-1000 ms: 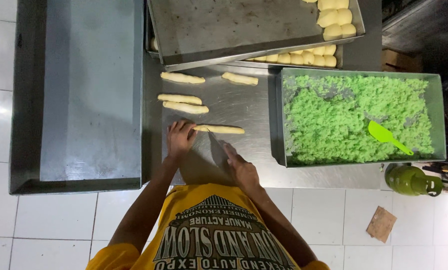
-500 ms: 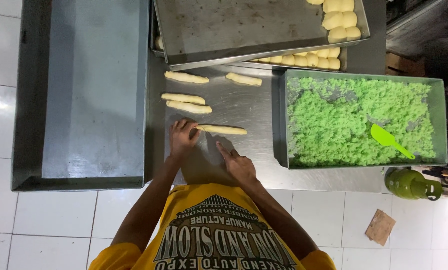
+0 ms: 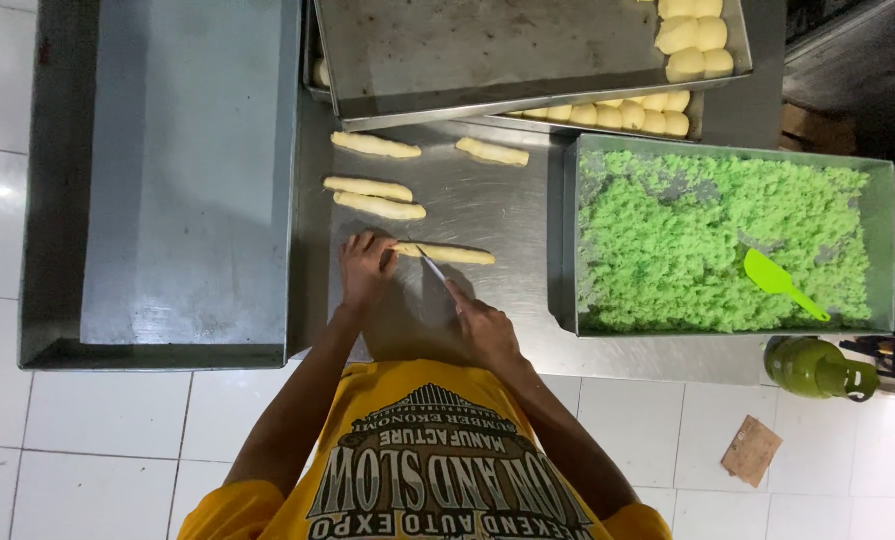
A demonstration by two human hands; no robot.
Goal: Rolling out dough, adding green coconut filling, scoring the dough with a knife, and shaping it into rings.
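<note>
Currently left hand [image 3: 365, 268] pins dough stick [image 3: 447, 254] on table [image 3: 507, 210], fingers closed over it; right hand [image 3: 482, 330] grips knife [image 3: 433, 268]. Best: slit lengthwise, shallow, steady.

Both forearms reach forward, elbows bent. Left hand [image 3: 365, 268] palm down, fingers [image 3: 359, 243] curled and pressing. Right hand [image 3: 482, 330] just right of it, closed in a grip, knuckles up.
</note>
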